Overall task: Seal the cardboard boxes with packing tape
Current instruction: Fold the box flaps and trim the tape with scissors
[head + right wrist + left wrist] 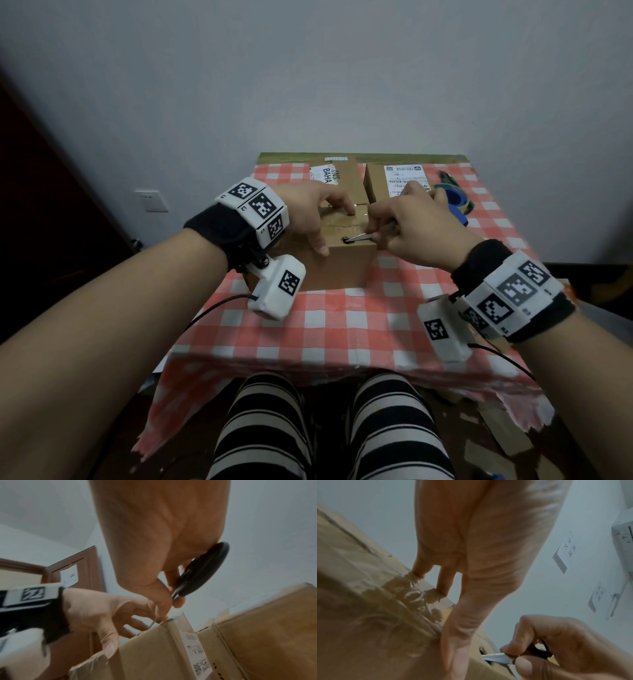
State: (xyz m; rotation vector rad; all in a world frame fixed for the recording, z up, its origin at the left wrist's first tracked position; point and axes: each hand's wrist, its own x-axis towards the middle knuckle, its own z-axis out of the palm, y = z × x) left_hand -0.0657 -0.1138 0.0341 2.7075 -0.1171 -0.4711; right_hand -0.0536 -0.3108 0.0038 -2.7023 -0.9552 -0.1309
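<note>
The right hand (407, 222) is curled round black-handled metal scissors (197, 573), blades at the near top edge of the brown cardboard box (335, 267) on the red-and-white checked tablecloth (342, 325). The left hand (315, 209), just left of the blades, presses spread straight fingers on the clear packing tape (342, 222) along the box's top seam. Beyond the grip stands a second brown box (394, 181), close behind; to its right lies a blue-cored tape roll (452, 202), partly hidden. The blade tips are blurred.
</note>
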